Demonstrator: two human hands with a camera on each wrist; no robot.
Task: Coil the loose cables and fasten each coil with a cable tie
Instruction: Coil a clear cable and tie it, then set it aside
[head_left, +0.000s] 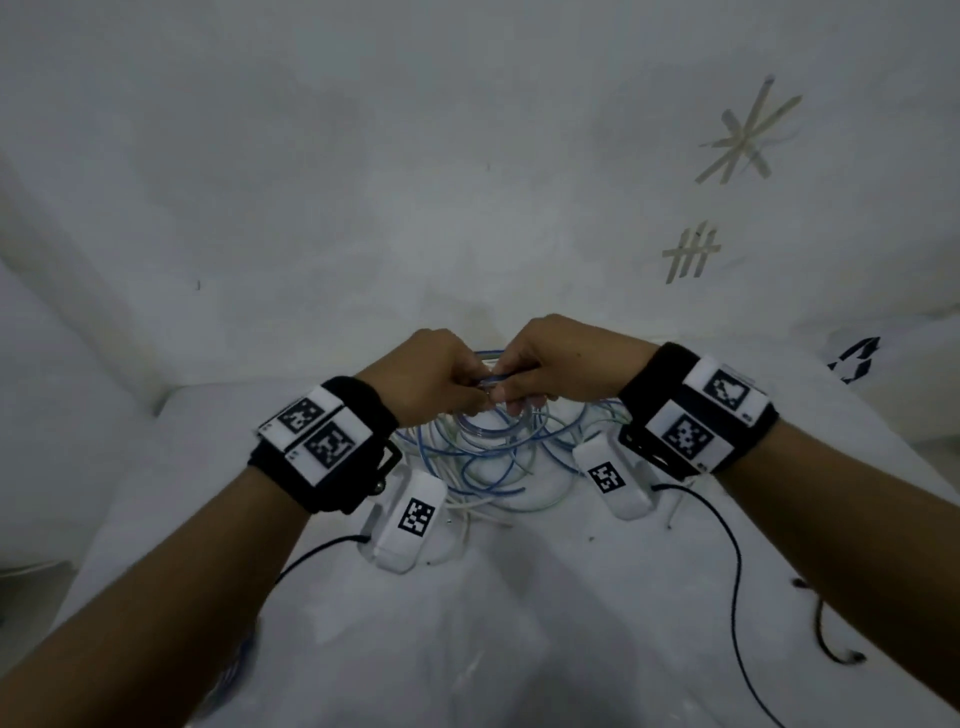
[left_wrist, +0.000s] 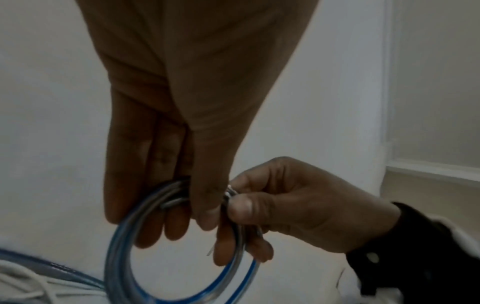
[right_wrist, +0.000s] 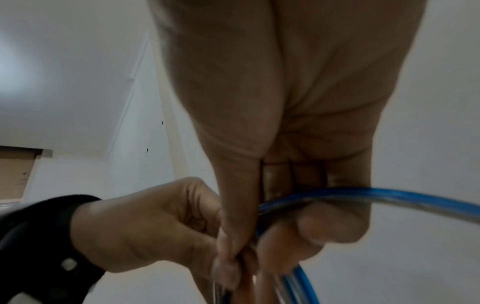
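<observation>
Both hands meet at one spot on the top of the blue cable coil (left_wrist: 135, 232), held up just above the heap of loose cables (head_left: 483, 467). The left hand (left_wrist: 182, 144) has thumb and fingers clamped over the bundled turns; the right hand (left_wrist: 293, 207) pinches something thin and pale right beside that thumb, which looks like the cable tie (left_wrist: 230, 192), though it is too small to be sure. My guess is the tie is being closed around the coil.

To do it well, the left grip should keep every turn pressed flat together so none springs out, while the right draws the tie snug at that same spot, close to the left thumb. The coil hangs free below the hands, above the heap on the white tabletop (head_left: 519, 623), so its loops could catch the loose strands there.
</observation>
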